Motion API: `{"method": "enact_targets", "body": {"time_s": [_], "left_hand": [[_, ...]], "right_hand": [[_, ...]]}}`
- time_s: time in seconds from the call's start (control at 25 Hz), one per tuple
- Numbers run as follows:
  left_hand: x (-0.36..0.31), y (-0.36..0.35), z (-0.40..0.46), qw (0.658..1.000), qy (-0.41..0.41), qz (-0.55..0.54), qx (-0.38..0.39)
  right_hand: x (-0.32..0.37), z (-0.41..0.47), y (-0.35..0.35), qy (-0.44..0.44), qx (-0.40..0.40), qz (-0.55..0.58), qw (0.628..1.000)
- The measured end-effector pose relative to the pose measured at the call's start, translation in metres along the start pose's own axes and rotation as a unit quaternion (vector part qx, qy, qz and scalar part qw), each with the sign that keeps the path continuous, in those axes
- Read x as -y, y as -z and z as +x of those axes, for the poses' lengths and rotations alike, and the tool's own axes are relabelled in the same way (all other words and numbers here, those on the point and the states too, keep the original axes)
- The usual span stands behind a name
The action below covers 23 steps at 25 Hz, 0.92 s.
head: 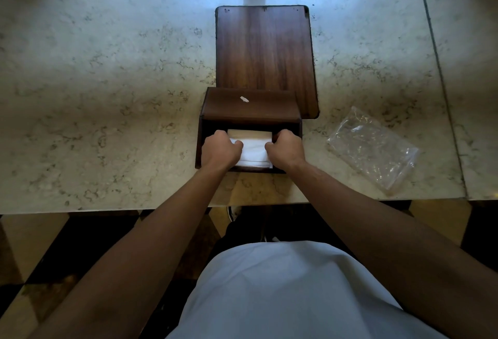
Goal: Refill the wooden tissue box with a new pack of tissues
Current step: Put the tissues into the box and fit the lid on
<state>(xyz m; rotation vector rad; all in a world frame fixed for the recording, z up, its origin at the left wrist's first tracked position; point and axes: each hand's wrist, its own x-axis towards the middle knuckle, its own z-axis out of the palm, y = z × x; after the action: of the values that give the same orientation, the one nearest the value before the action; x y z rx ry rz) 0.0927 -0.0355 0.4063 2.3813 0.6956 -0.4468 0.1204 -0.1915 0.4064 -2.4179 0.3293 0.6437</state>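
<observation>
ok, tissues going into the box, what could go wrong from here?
1. Both hands, left and right, squeeze the tissues in the box; the stack may crumple or jam.
2. The box sits near the table edge; a push toward the body could slide it off.
3. The panel lies loose behind the box and the wrapper close beside it; either could get knocked.

Both bare arms reach forward, left hand [221, 147] and right hand [286, 148] curled in a closed grip.
</observation>
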Motion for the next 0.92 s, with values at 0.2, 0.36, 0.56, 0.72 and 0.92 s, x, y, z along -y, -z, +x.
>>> {"method": "enact_targets", "body": {"time_s": [0.2,0.36,0.56,0.72,0.92], "left_hand": [[-0.002,0.007,-0.004,0.999,-0.015,-0.006,-0.029],[-0.008,0.032,0.000,0.994,-0.071,-0.025,-0.085],[-0.014,0.070,0.028,0.982,-0.077,-0.115,-0.132],[0.000,0.080,0.061,0.986,-0.010,-0.120,-0.112],[0.010,0.072,0.086,0.962,0.080,-0.260,-0.008]], "right_hand": [[-0.001,-0.004,0.013,0.041,-0.011,0.019,0.999],[0.009,-0.001,0.038,0.093,-0.088,0.056,0.990],[0.015,0.022,0.068,0.111,-0.133,0.099,0.980],[0.003,0.051,0.076,0.037,-0.129,0.104,0.986],[-0.014,0.078,0.066,-0.039,-0.083,0.127,0.988]]}}
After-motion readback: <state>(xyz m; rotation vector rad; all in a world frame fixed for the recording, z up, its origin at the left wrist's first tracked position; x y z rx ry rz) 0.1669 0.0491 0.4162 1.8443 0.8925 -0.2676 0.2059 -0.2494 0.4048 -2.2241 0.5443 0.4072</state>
